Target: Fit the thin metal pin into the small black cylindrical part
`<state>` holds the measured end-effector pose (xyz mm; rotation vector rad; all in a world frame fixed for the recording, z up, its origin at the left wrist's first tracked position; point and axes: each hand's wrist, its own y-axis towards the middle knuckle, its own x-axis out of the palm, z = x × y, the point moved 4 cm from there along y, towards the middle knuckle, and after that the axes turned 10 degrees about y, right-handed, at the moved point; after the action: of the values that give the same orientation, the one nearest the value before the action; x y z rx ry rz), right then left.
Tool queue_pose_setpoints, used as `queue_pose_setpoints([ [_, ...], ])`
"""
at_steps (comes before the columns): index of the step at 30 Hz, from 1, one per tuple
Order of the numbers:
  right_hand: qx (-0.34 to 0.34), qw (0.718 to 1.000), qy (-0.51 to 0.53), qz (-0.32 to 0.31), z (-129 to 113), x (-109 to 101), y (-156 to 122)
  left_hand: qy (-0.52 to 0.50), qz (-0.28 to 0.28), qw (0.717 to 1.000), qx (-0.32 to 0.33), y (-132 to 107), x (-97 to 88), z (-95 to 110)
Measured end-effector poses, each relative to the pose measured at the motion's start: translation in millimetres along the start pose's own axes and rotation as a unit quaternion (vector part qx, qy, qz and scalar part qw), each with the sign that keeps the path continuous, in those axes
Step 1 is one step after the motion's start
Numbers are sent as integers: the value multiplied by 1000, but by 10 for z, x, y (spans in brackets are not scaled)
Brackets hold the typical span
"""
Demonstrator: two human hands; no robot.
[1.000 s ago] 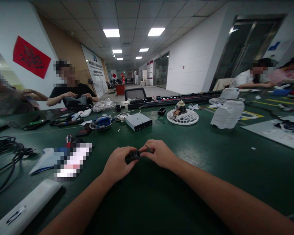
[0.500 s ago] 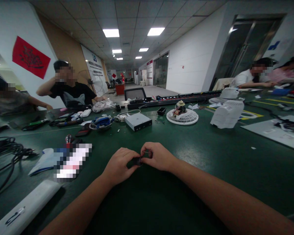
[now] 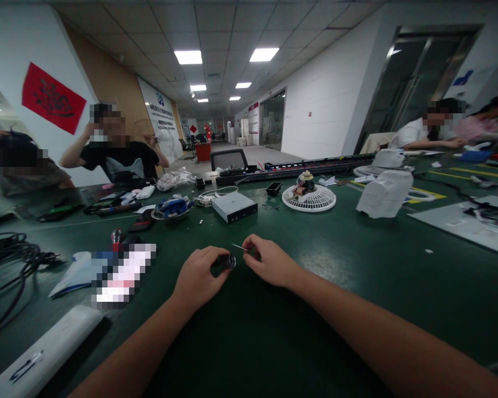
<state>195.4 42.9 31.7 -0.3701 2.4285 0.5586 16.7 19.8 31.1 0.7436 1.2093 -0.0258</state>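
My left hand (image 3: 200,278) is closed round a short dark cylinder (image 3: 229,261), whose round, shiny-rimmed end faces right. A thin metal pin (image 3: 238,246) sticks out to the left from the pinched fingers of my right hand (image 3: 269,262). Its exact kind is too small to tell. A small gap separates the pin from the cylinder, and both hands are low over the green table (image 3: 315,309). Beyond them lies a grey optical disc drive (image 3: 234,207).
A white fan grille with a motor (image 3: 309,193) and a white plastic housing (image 3: 385,193) stand farther right. Left are a metal bowl with blue cloth (image 3: 171,209), a long white case (image 3: 45,354) and black cables (image 3: 12,260). Several people sit around the table.
My hands have moved apart, so the cylinder's end and the pin now show between them. Across the table, one person has raised a hand from the plastic bag.
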Motion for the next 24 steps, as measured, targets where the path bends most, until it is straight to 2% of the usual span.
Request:
queue_pose_setpoints([
  [5, -48, 995, -80, -16, -41, -41, 3, 16, 4, 999, -38, 5, 11, -74],
  [14, -78, 982, -168, -44, -58, -20, -14, 27, -23, 999, 1, -3, 16, -24],
  [20, -121, 981, -122, -93, -66, 2, -28, 28, -17, 999, 0, 6, 12, -40],
  [24, -109, 985, -113, -69, -34, -3, -10, 20, -29, 999, 0, 6, 19, -49],
])
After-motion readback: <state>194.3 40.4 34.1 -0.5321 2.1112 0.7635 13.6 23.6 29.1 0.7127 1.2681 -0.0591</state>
